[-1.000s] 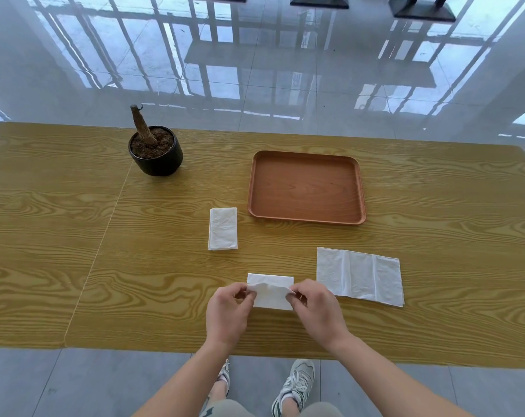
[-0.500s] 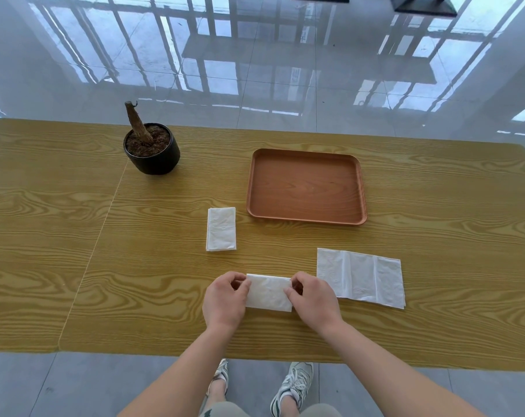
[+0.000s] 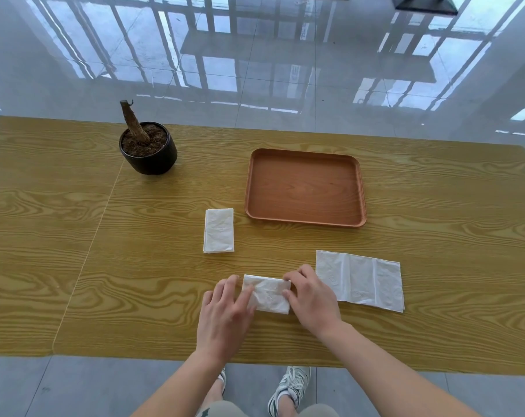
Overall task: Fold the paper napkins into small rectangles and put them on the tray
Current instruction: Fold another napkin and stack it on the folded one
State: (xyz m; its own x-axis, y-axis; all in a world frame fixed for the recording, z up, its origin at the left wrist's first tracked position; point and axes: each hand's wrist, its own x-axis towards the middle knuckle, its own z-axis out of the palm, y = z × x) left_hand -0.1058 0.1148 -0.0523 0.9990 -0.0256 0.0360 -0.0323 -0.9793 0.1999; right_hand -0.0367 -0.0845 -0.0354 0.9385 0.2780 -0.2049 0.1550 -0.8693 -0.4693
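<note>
A small folded white napkin (image 3: 270,294) lies flat near the table's front edge. My left hand (image 3: 225,308) rests on its left end with fingers spread flat over it. My right hand (image 3: 310,296) pinches its right end between thumb and fingers. Another folded napkin (image 3: 219,230) lies farther back to the left. A larger, half-unfolded napkin (image 3: 360,279) is spread out just right of my right hand. The brown wooden tray (image 3: 305,219) sits behind them with nothing in it.
A black pot with soil and a bare stump (image 3: 148,147) stands at the back left of the wooden table (image 3: 74,236). The table's front edge runs just under my wrists. A glossy tiled floor lies beyond.
The napkin between my hands went from lifted and loosely held to pressed flat on the table. My left fingers have slid onto its left end.
</note>
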